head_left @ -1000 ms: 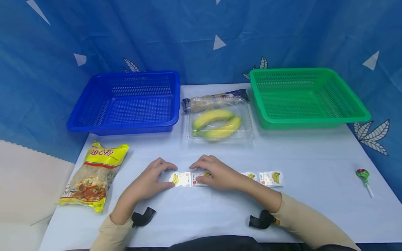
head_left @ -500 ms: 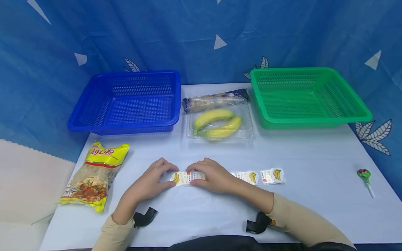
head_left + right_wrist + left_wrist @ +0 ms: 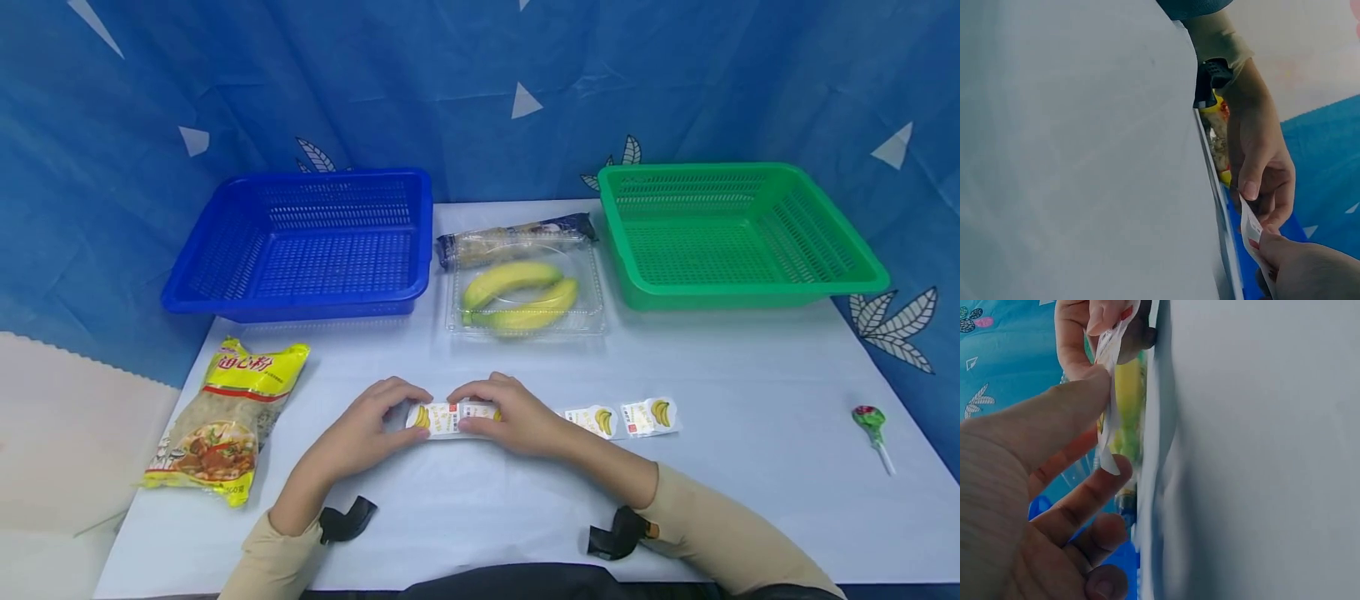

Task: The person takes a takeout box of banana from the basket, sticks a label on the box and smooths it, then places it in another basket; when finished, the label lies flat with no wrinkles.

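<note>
A strip of white banana stickers [image 3: 444,419] runs left to right in front of me in the head view. My left hand [image 3: 362,429] pinches its left end, the thumb in front and fingers behind. My right hand [image 3: 517,421] pinches the strip one sticker further right, covering its middle. In the left wrist view the sticker strip [image 3: 1109,406] stands on edge between the thumb and fingers, raised off the tabletop. The right wrist view shows the same strip [image 3: 1250,226] stretched between both hands. Its right end stays low over the table.
Behind the hands lies a clear plastic box [image 3: 588,292] with bananas [image 3: 517,296], a dark-ended packet [image 3: 517,237] behind it. A blue basket [image 3: 300,304] and a green basket [image 3: 750,289] flank them. A yellow food bag [image 3: 225,421] lies left, a lollipop [image 3: 872,429] right.
My right hand has shifted slightly left along the strip and then up a little. My left fingertips have closed onto the strip's left end, which has risen with both hands.
</note>
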The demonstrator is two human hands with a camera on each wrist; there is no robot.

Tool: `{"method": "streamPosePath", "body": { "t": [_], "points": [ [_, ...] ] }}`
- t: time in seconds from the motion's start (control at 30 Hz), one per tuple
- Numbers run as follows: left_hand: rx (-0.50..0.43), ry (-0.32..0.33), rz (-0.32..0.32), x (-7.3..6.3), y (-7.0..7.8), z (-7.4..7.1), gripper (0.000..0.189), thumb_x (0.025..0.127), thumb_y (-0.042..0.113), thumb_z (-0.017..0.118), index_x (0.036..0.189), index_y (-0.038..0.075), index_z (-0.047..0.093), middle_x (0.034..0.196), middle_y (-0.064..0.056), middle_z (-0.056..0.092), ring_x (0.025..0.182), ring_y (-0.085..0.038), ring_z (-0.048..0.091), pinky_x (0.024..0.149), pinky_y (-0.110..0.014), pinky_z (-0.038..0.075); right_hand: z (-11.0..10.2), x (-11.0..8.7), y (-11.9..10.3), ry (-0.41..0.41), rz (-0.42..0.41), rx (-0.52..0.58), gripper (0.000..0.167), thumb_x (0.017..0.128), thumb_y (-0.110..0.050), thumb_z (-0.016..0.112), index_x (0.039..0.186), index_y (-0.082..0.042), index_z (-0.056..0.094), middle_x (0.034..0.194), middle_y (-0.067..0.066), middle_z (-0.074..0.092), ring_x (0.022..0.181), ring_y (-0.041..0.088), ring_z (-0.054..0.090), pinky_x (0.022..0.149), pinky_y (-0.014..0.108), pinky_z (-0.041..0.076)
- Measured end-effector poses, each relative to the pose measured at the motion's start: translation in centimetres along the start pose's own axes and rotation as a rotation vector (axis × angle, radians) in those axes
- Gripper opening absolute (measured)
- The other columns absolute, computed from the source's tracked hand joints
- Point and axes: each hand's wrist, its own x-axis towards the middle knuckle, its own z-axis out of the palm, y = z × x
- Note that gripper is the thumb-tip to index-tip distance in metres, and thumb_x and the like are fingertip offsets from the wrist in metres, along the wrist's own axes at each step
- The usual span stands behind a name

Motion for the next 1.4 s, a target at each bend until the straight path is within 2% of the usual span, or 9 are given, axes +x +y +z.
{"method": "streamPosePath", "body": {
  "t": [0.2, 0.3, 0.5, 0.63, 0.77, 0.93, 1.1, 1.27, 1.4],
  "points": [
    [0.011, -0.032, 0.015, 0.0, 0.0, 0.1, 0.042, 0.079, 0.033, 0.084, 0.117, 0.032, 0.065, 0.11, 0.014, 0.062, 0.106, -0.011, 0.052, 0.095, -0.041, 0.046, 0.0, 0.1, 0.0, -0.003, 0.02, 0.007, 0.029, 0.094, -0.031, 0.069, 0.123, -0.027, 0.068, 0.103, -0.013, 0.069, 0.082, 0.008, 0.047, 0.076, 0.025, 0.04],
    [0.026, -0.028, 0.024, 0.1, -0.1, 0.2, 0.041, 0.08, 0.033, 0.084, 0.117, 0.032, 0.065, 0.108, 0.015, 0.061, 0.104, -0.011, 0.052, 0.093, -0.04, 0.046, -0.1, 0.2, -0.1, -0.019, 0.021, -0.003, 0.028, 0.094, -0.031, 0.068, 0.122, -0.027, 0.067, 0.106, -0.014, 0.069, 0.085, 0.007, 0.049, 0.08, 0.028, 0.04],
    [0.049, -0.034, 0.005, 0.2, -0.2, 0.5, 0.042, 0.079, 0.028, 0.085, 0.116, 0.03, 0.066, 0.105, 0.014, 0.06, 0.1, -0.01, 0.051, 0.09, -0.037, 0.047, 0.0, 0.4, 0.3, -0.05, -0.019, -0.046, 0.026, 0.096, -0.028, 0.066, 0.122, -0.027, 0.065, 0.115, -0.016, 0.068, 0.097, 0.005, 0.055, 0.096, 0.037, 0.039],
    [0.069, -0.049, -0.009, 0.2, -0.3, 0.8, 0.043, 0.079, 0.023, 0.085, 0.118, 0.027, 0.066, 0.104, 0.013, 0.06, 0.099, -0.01, 0.051, 0.09, -0.038, 0.048, 0.1, 0.5, 0.5, -0.046, -0.042, -0.063, 0.025, 0.097, -0.025, 0.065, 0.122, -0.026, 0.065, 0.119, -0.013, 0.068, 0.103, 0.006, 0.057, 0.099, 0.04, 0.038],
    [0.092, -0.04, 0.0, 0.3, -0.3, 0.9, 0.043, 0.08, 0.022, 0.084, 0.118, 0.027, 0.066, 0.106, 0.013, 0.06, 0.1, -0.011, 0.052, 0.092, -0.04, 0.049, 0.3, 0.5, 0.6, -0.048, -0.04, -0.078, 0.024, 0.097, -0.024, 0.064, 0.121, -0.026, 0.064, 0.117, -0.013, 0.066, 0.106, 0.005, 0.057, 0.099, 0.04, 0.039],
    [0.094, -0.014, 0.026, 0.3, -0.2, 0.9, 0.038, 0.08, 0.019, 0.084, 0.114, 0.025, 0.067, 0.112, 0.009, 0.06, 0.11, -0.015, 0.056, 0.099, -0.044, 0.049, 0.4, 0.6, 0.6, -0.039, -0.032, -0.11, 0.019, 0.096, -0.021, 0.066, 0.114, -0.026, 0.065, 0.109, -0.013, 0.063, 0.108, 0.006, 0.056, 0.1, 0.041, 0.039],
    [0.078, -0.01, 0.021, 0.4, -0.1, 0.9, 0.035, 0.081, 0.017, 0.083, 0.111, 0.024, 0.067, 0.113, 0.008, 0.058, 0.113, -0.018, 0.056, 0.102, -0.046, 0.048, 0.5, 0.6, 0.6, -0.018, -0.032, -0.144, 0.018, 0.094, -0.022, 0.069, 0.111, -0.028, 0.068, 0.105, -0.013, 0.057, 0.102, 0.007, 0.052, 0.094, 0.036, 0.039],
    [0.074, -0.011, 0.008, 0.4, -0.1, 1.0, 0.033, 0.081, 0.017, 0.083, 0.109, 0.024, 0.068, 0.109, 0.01, 0.059, 0.107, -0.013, 0.054, 0.096, -0.042, 0.049, 0.5, 0.6, 0.5, 0.029, -0.068, -0.276, 0.018, 0.091, -0.024, 0.072, 0.108, -0.03, 0.071, 0.102, -0.014, 0.055, 0.09, 0.007, 0.04, 0.085, 0.03, 0.036],
    [0.071, -0.005, 0.0, 0.4, -0.2, 1.1, 0.031, 0.08, 0.017, 0.083, 0.107, 0.025, 0.069, 0.108, 0.01, 0.056, 0.107, -0.013, 0.052, 0.096, -0.042, 0.048, 0.4, 0.5, 0.1, 0.048, -0.088, -0.363, 0.017, 0.089, -0.024, 0.073, 0.106, -0.03, 0.073, 0.098, -0.014, 0.059, 0.084, 0.008, 0.036, 0.081, 0.028, 0.033]
  ]
}}
